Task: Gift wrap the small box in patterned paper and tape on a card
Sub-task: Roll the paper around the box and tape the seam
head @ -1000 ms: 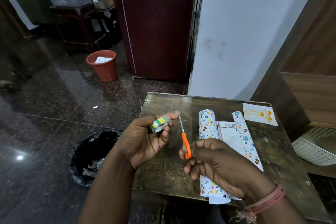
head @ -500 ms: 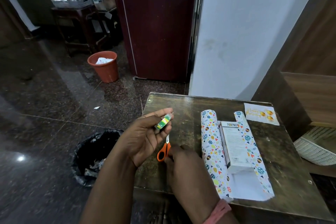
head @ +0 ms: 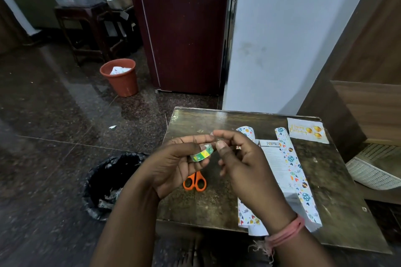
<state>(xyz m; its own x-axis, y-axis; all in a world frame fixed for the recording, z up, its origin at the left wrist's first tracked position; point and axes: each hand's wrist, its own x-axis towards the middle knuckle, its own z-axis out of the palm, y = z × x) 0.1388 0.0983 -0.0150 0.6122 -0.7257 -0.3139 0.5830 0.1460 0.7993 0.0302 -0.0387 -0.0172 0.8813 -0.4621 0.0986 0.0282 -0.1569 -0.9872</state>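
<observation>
The small box [head: 273, 162] lay lengthwise on the patterned paper [head: 291, 171] at the right of the dark table [head: 195, 119], the sheet's two long edges curling up on either side of it, as in the earlier frames. The card [head: 307, 130] rested flat near the table's far right corner, apart from the paper. The scissors [head: 194, 181], held in the right hand a second before, lay on the table beneath the hands, only the orange handles showing. The left hand [head: 173, 165] held the tape roll [head: 202, 153] with its fingers curled around it. The right hand [head: 243, 162], now free of the scissors, had come up to the roll, thumb and forefinger pinching at its upper edge.
</observation>
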